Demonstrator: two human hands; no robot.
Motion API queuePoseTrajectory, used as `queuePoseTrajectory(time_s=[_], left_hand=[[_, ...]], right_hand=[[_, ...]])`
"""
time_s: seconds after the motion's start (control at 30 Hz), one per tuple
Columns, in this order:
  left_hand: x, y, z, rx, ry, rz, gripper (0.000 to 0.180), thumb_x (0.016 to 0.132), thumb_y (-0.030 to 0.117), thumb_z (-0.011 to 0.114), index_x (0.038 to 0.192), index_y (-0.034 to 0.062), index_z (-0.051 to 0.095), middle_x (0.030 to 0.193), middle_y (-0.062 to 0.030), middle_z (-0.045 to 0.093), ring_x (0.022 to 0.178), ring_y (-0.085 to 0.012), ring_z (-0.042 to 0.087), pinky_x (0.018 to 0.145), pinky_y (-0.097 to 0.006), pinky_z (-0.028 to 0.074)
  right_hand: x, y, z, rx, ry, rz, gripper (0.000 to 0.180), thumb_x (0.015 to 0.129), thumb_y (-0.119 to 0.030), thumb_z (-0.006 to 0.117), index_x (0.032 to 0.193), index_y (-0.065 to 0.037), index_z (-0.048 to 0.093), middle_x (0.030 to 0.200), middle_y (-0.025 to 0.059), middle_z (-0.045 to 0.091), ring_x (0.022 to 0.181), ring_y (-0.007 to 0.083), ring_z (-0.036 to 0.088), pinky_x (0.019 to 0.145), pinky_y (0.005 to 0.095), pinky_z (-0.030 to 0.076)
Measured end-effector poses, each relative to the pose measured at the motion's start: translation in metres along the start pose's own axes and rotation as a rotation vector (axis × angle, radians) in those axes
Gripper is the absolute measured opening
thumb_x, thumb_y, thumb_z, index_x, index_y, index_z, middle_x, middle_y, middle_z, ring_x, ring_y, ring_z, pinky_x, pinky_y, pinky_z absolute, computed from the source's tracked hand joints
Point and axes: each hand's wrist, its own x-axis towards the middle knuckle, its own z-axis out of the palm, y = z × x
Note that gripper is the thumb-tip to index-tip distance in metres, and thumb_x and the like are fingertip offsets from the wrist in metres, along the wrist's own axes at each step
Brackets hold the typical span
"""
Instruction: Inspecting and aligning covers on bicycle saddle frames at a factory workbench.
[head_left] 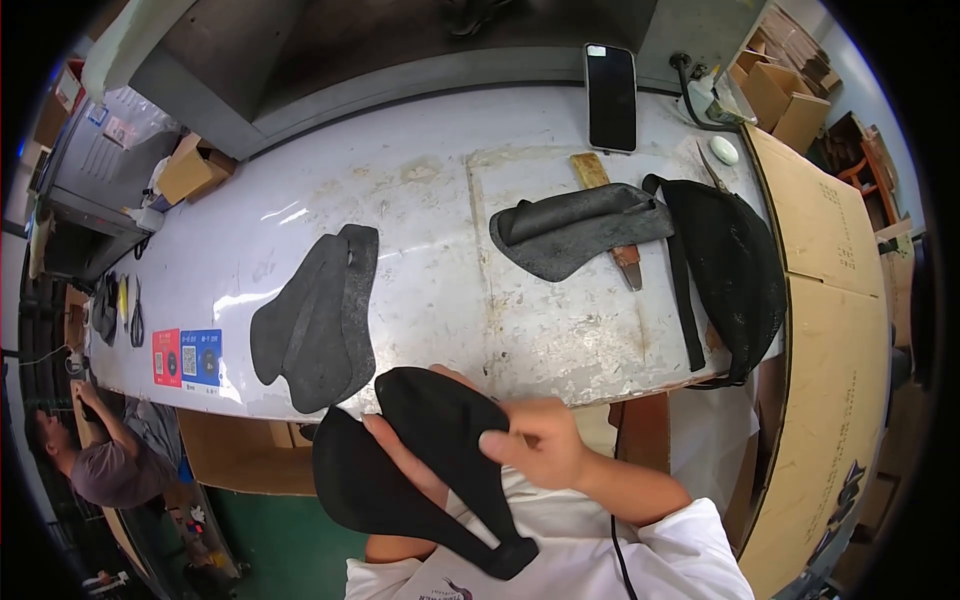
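Your right hand [540, 445] is pinching a black curved fabric shoe-upper piece [440, 450], thumb on top; your left hand [410, 465] is cupping it underneath, fingers mostly hidden. Beyond your fingertips, dark grey stacked pieces [315, 320] are lying on the white worn table [420, 200].

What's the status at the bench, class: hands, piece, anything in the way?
Both hands, right and left, gripping black curved fabric piece at the table edge. Grey cut pieces lie just beyond, not touching.
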Motion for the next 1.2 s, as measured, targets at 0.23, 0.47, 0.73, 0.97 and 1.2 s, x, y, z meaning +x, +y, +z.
queuePoseTrajectory(time_s=[0.23,0.47,0.73,0.97,1.2], left_hand=[[-0.013,-0.001,0.002,0.249,0.137,-0.123,0.071,0.094,0.06,0.05,0.132,0.0016,0.045,0.11,-0.0067,0.055,0.106,-0.015,0.053,0.1,-0.031,0.04],[-0.002,-0.041,-0.015,-0.291,0.033,0.111,0.09,0.088,0.079,0.028,0.12,-0.0015,0.051,0.094,-0.0073,0.058,0.086,-0.0168,0.055,0.082,-0.031,0.044],[-0.014,-0.001,0.022,-0.028,0.029,-0.081,0.074,0.084,0.061,0.057,0.125,-0.0006,0.047,0.127,-0.0126,0.051,0.113,-0.0242,0.054,0.103,-0.038,0.04],[0.0,-0.005,0.005,0.231,-0.052,0.13,0.064,0.087,0.049,0.061,0.129,0.0019,0.048,0.134,-0.0172,0.047,0.124,-0.0272,0.049,0.106,-0.042,0.041],[-0.025,-0.001,-0.002,0.246,-0.028,0.053,0.054,0.09,0.04,0.059,0.126,0.0016,0.05,0.129,-0.0156,0.05,0.119,-0.0259,0.05,0.104,-0.041,0.041]], right_hand=[[0.03,-0.02,-0.005,0.21,0.181,0.389,0.015,0.093,-0.015,0.065,0.086,-0.003,0.057,0.07,0.0008,0.056,0.061,0.0064,0.053,0.053,0.0241,0.04],[0.036,-0.029,-0.006,-0.361,0.292,-0.287,0.02,0.078,-0.006,0.074,0.067,-0.004,0.057,0.053,0.0098,0.046,0.043,0.0295,0.047,0.04,0.0354,0.035],[0.033,-0.027,-0.005,-0.005,0.256,0.177,0.015,0.094,-0.012,0.064,0.085,-0.002,0.056,0.061,0.0099,0.057,0.052,0.0179,0.059,0.049,0.0298,0.044],[0.037,-0.038,-0.019,0.419,0.191,0.335,0.018,0.098,-0.016,0.058,0.088,-0.001,0.057,0.066,0.0048,0.055,0.067,0.0055,0.048,0.061,0.0244,0.043],[0.036,-0.031,-0.025,-0.005,0.157,0.157,0.013,0.094,-0.011,0.063,0.085,-0.002,0.061,0.063,0.0054,0.058,0.054,0.0129,0.055,0.05,0.0265,0.042]])
